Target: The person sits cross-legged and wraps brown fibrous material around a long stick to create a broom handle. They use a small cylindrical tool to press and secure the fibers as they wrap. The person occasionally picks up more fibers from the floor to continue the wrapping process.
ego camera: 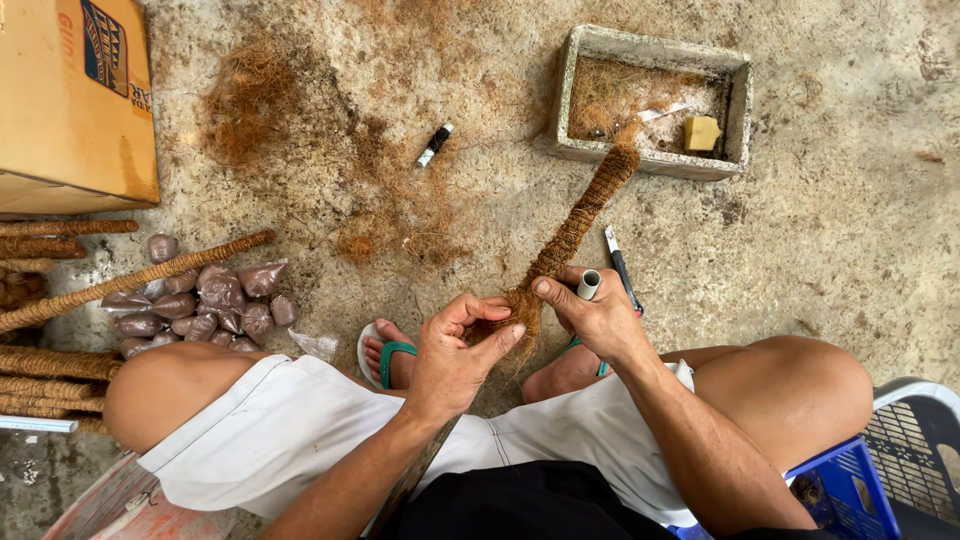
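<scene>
A long pole wrapped in brown coconut fibre (580, 215) slants from between my knees up to the concrete trough (740, 105). My right hand (592, 315) grips its near end, where a white pipe end (589, 284) sticks out. My left hand (455, 350) pinches loose fibre (520, 305) at the same end, fingers curled around the tuft.
A cardboard box (75, 100) stands at top left. Finished fibre-wrapped poles (130, 280) and several small brown filled bags (205, 305) lie at left. A black-and-white lighter-like object (435, 145) and a cutter knife (620, 265) lie on the ground. A blue crate (850, 490) sits at bottom right.
</scene>
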